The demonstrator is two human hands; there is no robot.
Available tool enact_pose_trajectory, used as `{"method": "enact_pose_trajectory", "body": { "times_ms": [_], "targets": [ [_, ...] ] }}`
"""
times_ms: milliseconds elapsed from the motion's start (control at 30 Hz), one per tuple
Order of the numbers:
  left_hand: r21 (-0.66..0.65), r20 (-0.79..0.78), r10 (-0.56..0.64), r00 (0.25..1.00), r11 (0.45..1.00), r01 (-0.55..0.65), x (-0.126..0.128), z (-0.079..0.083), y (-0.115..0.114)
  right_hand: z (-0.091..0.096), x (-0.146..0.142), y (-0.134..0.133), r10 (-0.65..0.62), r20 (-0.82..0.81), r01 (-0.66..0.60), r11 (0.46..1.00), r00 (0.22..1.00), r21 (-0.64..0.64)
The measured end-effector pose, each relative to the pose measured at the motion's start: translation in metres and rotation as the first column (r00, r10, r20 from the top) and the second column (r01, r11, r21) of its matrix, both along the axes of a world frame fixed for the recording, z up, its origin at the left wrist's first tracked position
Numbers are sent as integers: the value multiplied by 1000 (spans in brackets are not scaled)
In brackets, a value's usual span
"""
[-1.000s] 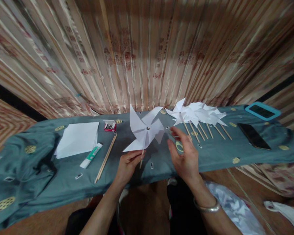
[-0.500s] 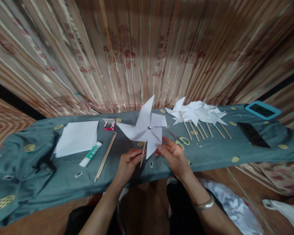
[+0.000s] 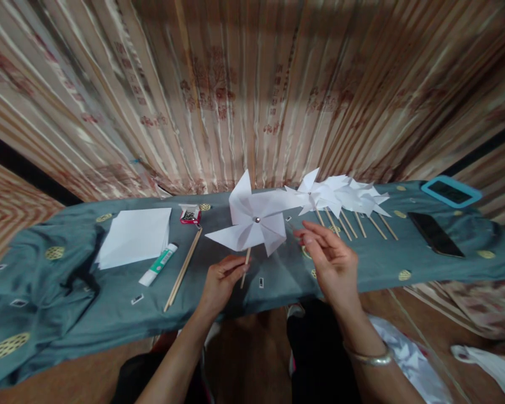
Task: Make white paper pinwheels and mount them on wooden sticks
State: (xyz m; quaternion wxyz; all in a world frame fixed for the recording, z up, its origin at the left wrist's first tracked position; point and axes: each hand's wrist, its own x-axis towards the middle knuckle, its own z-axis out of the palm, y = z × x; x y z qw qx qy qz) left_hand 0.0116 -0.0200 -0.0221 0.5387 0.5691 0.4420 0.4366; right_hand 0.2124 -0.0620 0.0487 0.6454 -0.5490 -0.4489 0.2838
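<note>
The left hand (image 3: 221,280) pinches the stick of a white paper pinwheel (image 3: 252,224), holding it upright over the near middle of the counter (image 3: 109,303). The right hand (image 3: 334,266) is open, fingers spread, just right of the blades and apart from them. Finished pinwheels (image 3: 340,196) lie far right. To the left lie loose sticks (image 3: 183,269), a glue stick (image 3: 157,265) and a paper stack (image 3: 134,235).

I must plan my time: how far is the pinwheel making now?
Done: a row of white paper pinwheels on wooden sticks lies aside. In hand: the left hand holds one pinned white paper pinwheel; the right hand is open beside it. Left: spare wooden sticks, white paper sheets.
</note>
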Motion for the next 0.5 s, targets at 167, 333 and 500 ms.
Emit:
{"method": "enact_pose_trajectory", "body": {
  "times_ms": [167,333,500],
  "targets": [
    [-6,10,-2,1000,1000,2,1,-2,0,-18,0,8,-41,150,39,999,988,16],
    [-22,25,-10,1000,1000,11,4,0,-1,-28,1,17,20,30,-18,999,999,-44],
    [-7,4,-14,1000,1000,14,4,1,-2,-29,2,22,74,-3,-74,995,997,-71]
  ]
}}
